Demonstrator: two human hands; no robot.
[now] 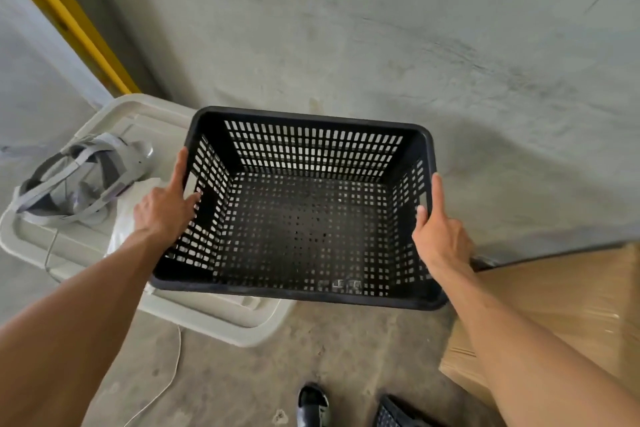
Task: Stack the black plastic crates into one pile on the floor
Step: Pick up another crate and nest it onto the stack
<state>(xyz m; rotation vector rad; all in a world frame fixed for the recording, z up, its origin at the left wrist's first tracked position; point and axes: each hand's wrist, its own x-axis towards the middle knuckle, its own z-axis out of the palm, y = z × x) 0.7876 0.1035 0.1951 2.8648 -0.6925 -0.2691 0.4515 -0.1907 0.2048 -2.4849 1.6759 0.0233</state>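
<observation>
A black plastic crate (pixel 304 215) with perforated walls and floor is held up in the air above the concrete floor, open side up and empty. My left hand (pixel 166 204) grips its left rim, fingers curled through the side wall. My right hand (pixel 438 232) grips the right rim, thumb lying along the edge. The corner of another black perforated crate (pixel 391 414) shows at the bottom edge, on the floor by my foot.
A beige storage bin lid (pixel 214 315) sits below left of the crate, carrying a grey headset with straps (pixel 83 180) and a white plastic bag (pixel 130 218). A white cable (pixel 169 381) trails across the floor. A wrapped cardboard box (pixel 568 302) stands at right. My black shoe (pixel 312 404) is at the bottom.
</observation>
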